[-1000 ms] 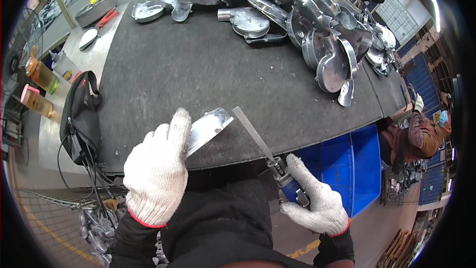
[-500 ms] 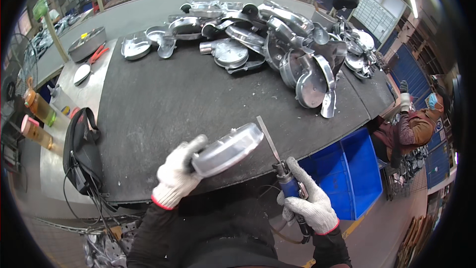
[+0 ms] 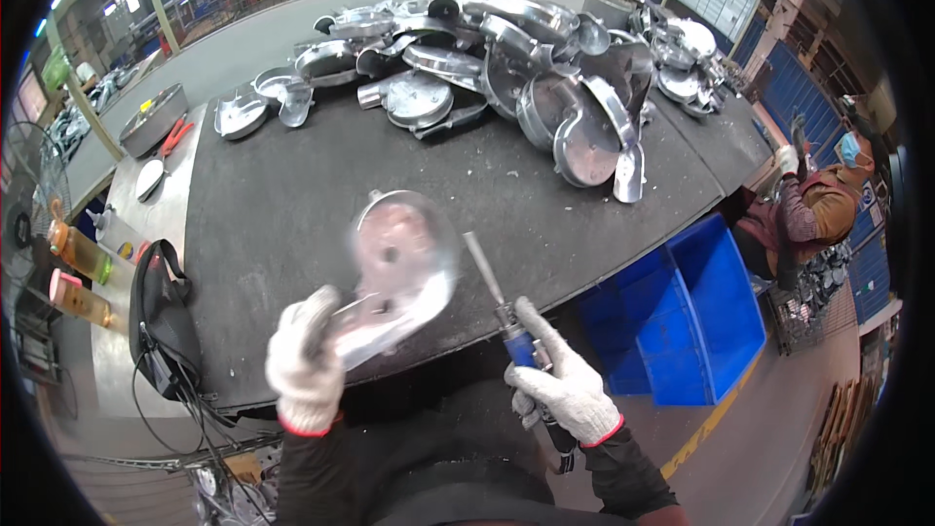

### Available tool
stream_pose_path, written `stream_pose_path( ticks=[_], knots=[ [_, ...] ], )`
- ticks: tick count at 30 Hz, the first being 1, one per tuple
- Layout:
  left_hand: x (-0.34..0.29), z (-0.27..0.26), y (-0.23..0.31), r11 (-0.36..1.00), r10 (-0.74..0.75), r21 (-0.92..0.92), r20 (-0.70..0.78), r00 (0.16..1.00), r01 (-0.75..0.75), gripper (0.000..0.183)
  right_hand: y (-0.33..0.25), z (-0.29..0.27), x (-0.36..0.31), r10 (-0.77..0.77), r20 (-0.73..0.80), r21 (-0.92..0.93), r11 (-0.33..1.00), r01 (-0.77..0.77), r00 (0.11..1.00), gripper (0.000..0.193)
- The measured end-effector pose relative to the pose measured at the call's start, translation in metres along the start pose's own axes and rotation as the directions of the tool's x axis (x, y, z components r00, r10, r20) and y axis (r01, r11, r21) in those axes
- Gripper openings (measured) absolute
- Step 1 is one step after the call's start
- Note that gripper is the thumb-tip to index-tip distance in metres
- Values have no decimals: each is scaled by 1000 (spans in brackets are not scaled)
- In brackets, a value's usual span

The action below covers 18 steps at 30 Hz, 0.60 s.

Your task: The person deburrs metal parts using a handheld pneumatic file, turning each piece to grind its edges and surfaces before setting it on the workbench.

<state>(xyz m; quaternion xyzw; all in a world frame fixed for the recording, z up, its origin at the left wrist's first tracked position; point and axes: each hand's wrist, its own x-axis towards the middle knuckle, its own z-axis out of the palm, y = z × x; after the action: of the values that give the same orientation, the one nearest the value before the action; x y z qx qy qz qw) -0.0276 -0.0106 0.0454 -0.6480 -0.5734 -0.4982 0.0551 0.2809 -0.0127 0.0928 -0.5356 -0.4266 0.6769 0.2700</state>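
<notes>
My left hand (image 3: pixel 308 362), in a white knit glove, is closed on the narrow spout end of a silvery cast metal housing (image 3: pixel 399 258). The round, hollowed part of the housing points up and away from me, blurred by motion, with a hole near its middle. In my gloved right hand (image 3: pixel 565 392) is a blue and black handheld power file (image 3: pixel 521 343). Its flat metal blade points up toward the housing, with a small gap between them. Both hands are above the near edge of a dark work table (image 3: pixel 263 234).
A heap of similar metal housings (image 3: pixel 419 102) covers the table's far side. Blue bins (image 3: pixel 706 317) stand below its right edge, near a masked co-worker (image 3: pixel 823 205). Along the left are a black bag (image 3: pixel 161 321), bottles (image 3: pixel 80 251), red-handled pliers (image 3: pixel 175 136) and a round grey pan (image 3: pixel 154 119).
My left hand has turned the housing from edge-on to showing its broad hollow face, moving slightly left. My right hand and the power file have shifted left and up a little. The view has turned slightly.
</notes>
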Motion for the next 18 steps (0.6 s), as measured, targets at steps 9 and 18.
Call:
stream_pose_path(
  ticks=[9, 18],
  knots=[
    [5, -86, 27, 939, -328, 62, 458, 826, 338, 45, -5, 9, 8, -16, 173, -106, 994, 35, 985, 80],
    [3, -102, 7, 958, -280, 103, 520, 807, 266, 30, 3, -4, 5, -195, 370, -290, 905, 313, 908, 71]
  ],
)
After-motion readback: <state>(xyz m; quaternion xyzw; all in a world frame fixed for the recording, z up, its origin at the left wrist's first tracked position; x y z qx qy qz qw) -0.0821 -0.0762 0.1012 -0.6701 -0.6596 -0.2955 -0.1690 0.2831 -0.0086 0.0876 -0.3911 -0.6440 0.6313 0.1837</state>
